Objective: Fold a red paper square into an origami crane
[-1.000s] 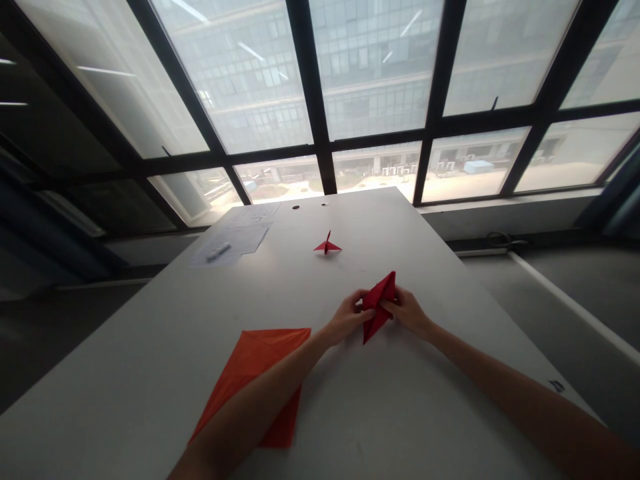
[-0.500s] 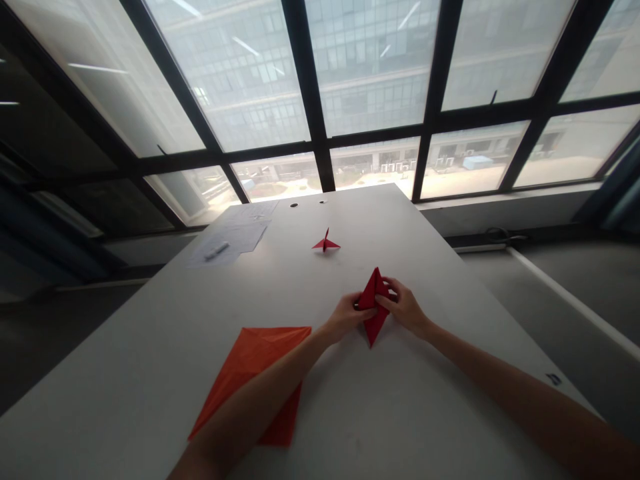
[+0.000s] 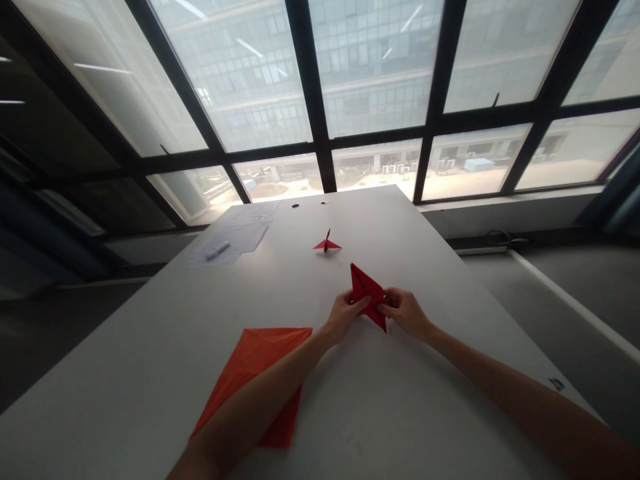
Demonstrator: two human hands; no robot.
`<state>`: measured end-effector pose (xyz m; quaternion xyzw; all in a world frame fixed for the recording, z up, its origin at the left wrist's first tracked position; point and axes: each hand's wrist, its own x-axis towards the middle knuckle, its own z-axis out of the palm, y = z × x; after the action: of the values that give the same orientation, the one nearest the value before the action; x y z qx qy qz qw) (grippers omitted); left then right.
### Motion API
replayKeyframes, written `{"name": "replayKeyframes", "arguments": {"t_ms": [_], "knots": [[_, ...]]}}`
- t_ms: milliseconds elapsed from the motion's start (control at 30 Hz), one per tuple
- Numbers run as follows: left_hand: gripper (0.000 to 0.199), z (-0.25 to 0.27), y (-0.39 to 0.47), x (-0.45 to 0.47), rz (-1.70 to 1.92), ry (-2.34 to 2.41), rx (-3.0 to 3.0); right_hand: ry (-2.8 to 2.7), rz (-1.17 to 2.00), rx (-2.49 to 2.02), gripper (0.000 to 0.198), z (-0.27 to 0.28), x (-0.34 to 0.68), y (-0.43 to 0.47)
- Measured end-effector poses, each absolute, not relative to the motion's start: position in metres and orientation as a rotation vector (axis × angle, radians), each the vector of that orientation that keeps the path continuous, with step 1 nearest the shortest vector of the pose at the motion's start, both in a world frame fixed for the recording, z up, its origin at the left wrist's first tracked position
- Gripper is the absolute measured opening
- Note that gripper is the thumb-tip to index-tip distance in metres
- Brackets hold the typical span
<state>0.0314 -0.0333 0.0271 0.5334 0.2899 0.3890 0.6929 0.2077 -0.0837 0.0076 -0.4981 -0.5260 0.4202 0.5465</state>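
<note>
Between my two hands is a piece of red folded paper point(image 3: 367, 288), diamond-shaped, with its upper point leaning left and its lower point to the right. My left hand point(image 3: 346, 313) grips its left edge, thumb on the front face. On the right edge my right hand point(image 3: 406, 312) pinches it between thumb and fingers. The fingers behind the paper are partly hidden. Beyond them a small red origami crane point(image 3: 327, 244) stands on the white table point(image 3: 400, 400).
Orange paper point(image 3: 250, 353) lies at the left, partly under my left forearm. White sheets point(image 3: 245, 233) with a whitish marker-like object point(image 3: 219, 251) on them rest at the far left. Large windows rise behind the table's far edge.
The red folded paper has turned, its top point swinging left and its bottom point right. My right hand has shifted to a pinch on the right edge.
</note>
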Motion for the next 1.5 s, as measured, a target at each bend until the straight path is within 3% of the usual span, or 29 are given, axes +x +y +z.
{"name": "replayKeyframes", "arguments": {"t_ms": [400, 833, 1067, 1500], "knots": [[0.043, 0.019, -0.027, 0.028, 0.816, 0.814, 1.135, -1.441, 1.1, -1.218, 0.031, 0.012, 0.21, -0.086], [0.045, 0.022, -0.028, 0.033, 1.03, 0.856, 1.078, -1.322, 1.178, -1.204, 0.042, 0.018, 0.206, -0.089], [0.048, 0.015, -0.024, 0.031, 0.972, 0.791, 0.984, -1.258, 1.265, -1.197, 0.042, 0.014, 0.21, -0.089], [0.053, 0.015, -0.007, 0.02, 0.969, 0.792, 0.957, -1.286, 1.188, -1.312, 0.036, 0.02, 0.216, -0.088]]}}
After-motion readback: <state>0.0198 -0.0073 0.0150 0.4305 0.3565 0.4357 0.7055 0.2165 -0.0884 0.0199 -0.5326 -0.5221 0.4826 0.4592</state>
